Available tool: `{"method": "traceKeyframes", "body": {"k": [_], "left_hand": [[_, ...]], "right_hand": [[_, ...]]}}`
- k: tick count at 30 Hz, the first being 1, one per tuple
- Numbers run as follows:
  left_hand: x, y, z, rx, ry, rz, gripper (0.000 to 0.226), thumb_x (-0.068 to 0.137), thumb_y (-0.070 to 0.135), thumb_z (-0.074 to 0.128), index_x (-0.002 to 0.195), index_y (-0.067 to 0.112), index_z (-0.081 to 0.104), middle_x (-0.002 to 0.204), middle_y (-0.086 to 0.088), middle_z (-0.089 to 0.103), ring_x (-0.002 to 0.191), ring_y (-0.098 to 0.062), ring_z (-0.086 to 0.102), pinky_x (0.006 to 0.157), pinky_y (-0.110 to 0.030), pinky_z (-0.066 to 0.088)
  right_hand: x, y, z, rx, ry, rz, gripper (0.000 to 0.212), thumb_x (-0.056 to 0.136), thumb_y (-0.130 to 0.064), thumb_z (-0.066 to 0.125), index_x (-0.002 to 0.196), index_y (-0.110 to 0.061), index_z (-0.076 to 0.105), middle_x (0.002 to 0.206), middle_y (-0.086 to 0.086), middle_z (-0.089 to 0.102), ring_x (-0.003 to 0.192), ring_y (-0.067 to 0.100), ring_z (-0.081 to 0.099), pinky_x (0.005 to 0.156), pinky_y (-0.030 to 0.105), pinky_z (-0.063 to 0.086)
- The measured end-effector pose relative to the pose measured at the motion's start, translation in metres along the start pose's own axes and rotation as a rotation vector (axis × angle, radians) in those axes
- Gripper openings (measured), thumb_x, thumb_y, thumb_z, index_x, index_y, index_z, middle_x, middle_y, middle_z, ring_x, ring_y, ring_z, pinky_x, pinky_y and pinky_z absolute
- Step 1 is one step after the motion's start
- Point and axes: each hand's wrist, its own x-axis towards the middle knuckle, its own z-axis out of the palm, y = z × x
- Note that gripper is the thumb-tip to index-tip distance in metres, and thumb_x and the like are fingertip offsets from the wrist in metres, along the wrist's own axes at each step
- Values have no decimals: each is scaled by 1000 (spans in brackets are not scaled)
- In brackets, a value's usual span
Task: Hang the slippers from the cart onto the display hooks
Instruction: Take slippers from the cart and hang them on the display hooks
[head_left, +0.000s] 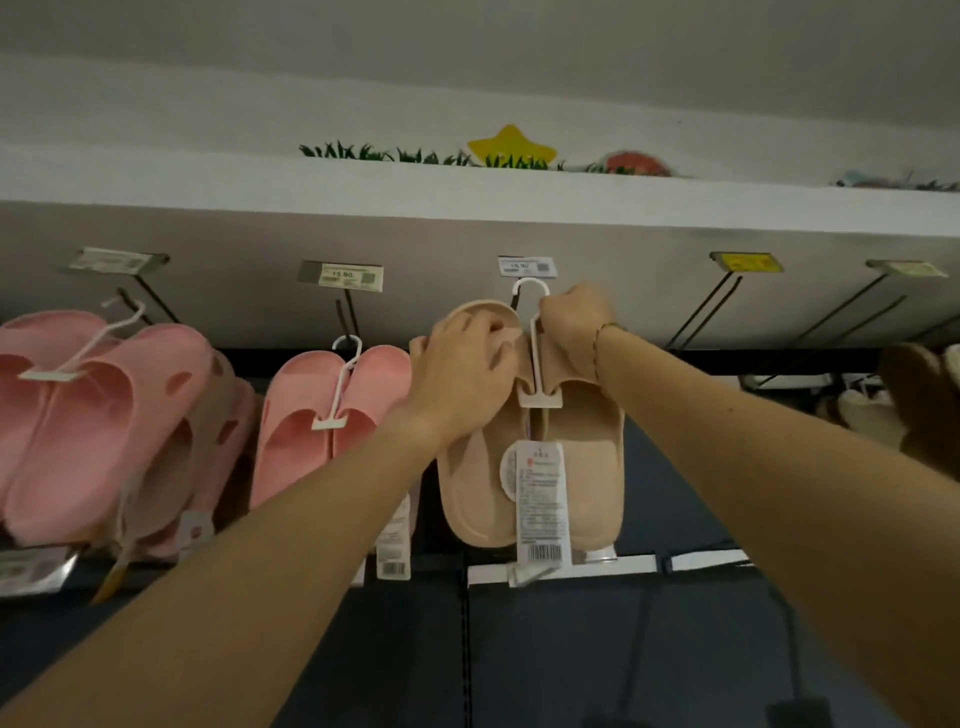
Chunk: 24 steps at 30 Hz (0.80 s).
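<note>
Both hands grip the beige slippers (530, 467): left hand (467, 374) round the toe, right hand (574, 319) pinching the hanger (535, 332) at the hook (515, 300). Hanging is underway; next, seat the loop and release.

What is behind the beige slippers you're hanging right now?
Behind the beige slippers the dark display panel shows at the sides. The hanger's hook sits at the black peg under the price tag. Whether another pair hangs behind is covered by the slippers and both hands.
</note>
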Motion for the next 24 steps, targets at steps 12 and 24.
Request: {"method": "traceKeyframes", "body": {"k": [12, 24], "left_hand": [[51, -78, 94, 115, -17, 91, 36, 106, 45, 32, 137, 36, 49, 142, 6, 50, 129, -21, 42, 101, -42, 28], [37, -111, 178, 363, -510, -142, 57, 103, 38, 39, 156, 23, 23, 162, -10, 24, 149, -33, 20, 118, -55, 13]], "right_hand": [[93, 43, 65, -111, 23, -89, 29, 101, -26, 47, 108, -3, 62, 107, 15, 61, 99, 32, 58, 93, 43, 51], [132, 150, 128, -214, -331, -52, 12, 94, -11, 50, 94, -4, 60, 90, 14, 58, 87, 28, 54, 71, 36, 44]]}}
